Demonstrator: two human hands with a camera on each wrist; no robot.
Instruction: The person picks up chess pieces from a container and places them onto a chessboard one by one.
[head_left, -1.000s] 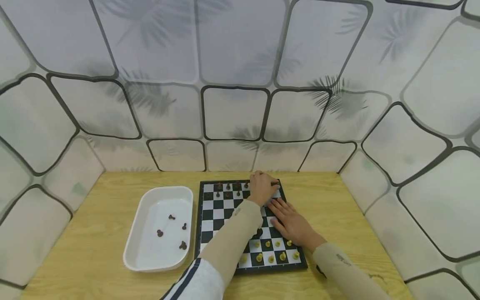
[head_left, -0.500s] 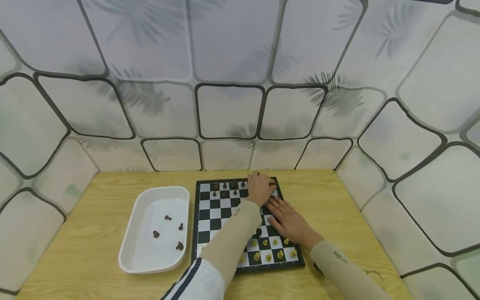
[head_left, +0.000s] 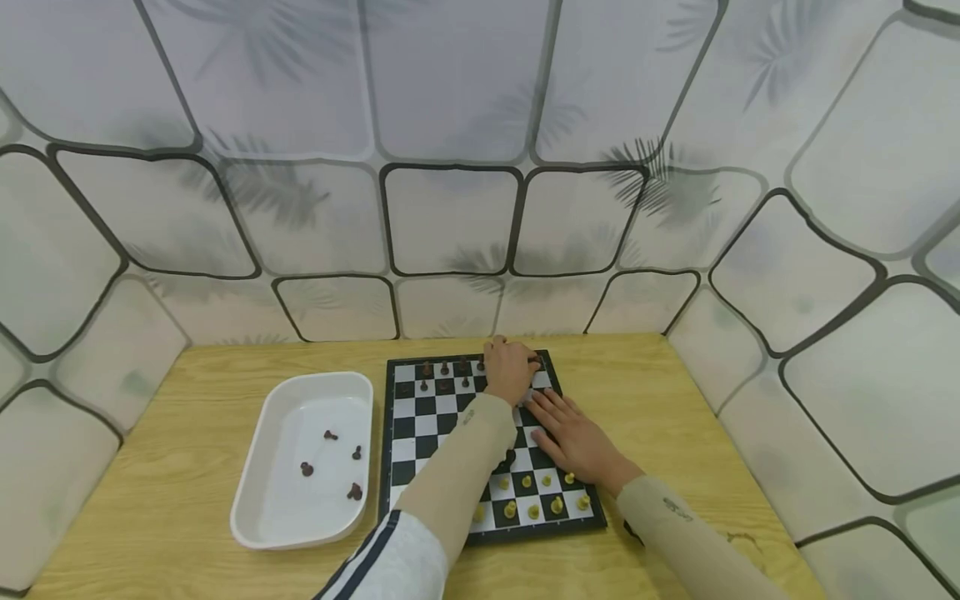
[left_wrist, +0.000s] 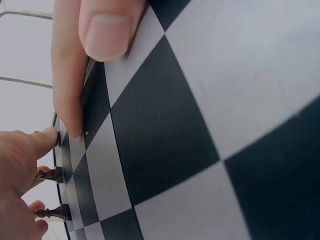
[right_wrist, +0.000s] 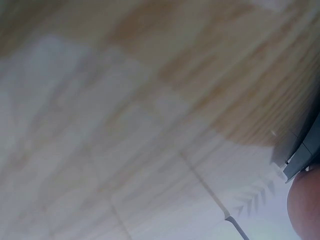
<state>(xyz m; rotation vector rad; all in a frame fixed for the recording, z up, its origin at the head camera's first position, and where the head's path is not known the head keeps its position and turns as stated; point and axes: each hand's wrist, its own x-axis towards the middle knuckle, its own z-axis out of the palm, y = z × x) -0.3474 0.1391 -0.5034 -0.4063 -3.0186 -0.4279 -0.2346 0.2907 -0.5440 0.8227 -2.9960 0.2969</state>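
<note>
A black-and-white chessboard (head_left: 405, 427) lies on the table. My left hand (head_left: 507, 372) reaches over its far right corner. There the thumb and fingers pinch a dark chess piece (left_wrist: 56, 138), mostly covered by the thumb in the left wrist view. Beside that hand stand a dark piece (left_wrist: 54, 174) and a second dark piece (left_wrist: 59, 212). My right hand (head_left: 577, 442) rests with extended fingers on the board's right side; its thumb (left_wrist: 106, 40) looms close in the left wrist view. Yellow chess pieces (head_left: 557, 505) line the near side.
Left of the board stands a white plastic tray (head_left: 251, 492) with several dark chess pieces (head_left: 307, 469) in it. More dark pieces (head_left: 445, 367) stand along the board's far left. The wooden table (head_left: 165, 467) meets patterned walls at the back and right. Wood grain is blurred in the right wrist view.
The head view has shifted, so the scene slides slightly left. Both hands stay at nearly the same places on the board.
</note>
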